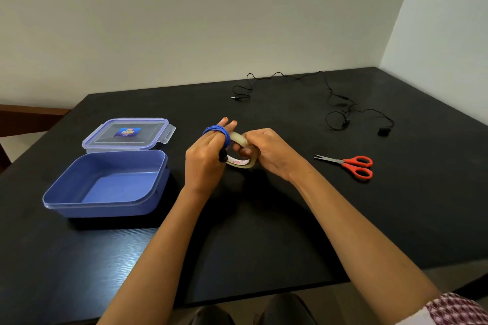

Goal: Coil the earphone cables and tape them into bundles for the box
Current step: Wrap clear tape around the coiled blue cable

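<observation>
A blue earphone cable point(216, 131) is coiled around the fingers of my left hand point(204, 158), whose thumb pins the dark plug end against the coil. My right hand point(266, 152) grips a roll of clear tape point(241, 150) held right beside the coil, above the black table point(264, 232). A black earphone cable point(332, 103) lies loose and uncoiled at the far right of the table. The blue plastic box point(105, 200) stands open on the left with nothing inside.
The box's clear-blue lid point(126, 132) lies flat just behind the box. Red-handled scissors point(351, 165) rest on the table right of my hands. A wall runs behind the table, and a brown chair back point(29, 119) shows at the far left.
</observation>
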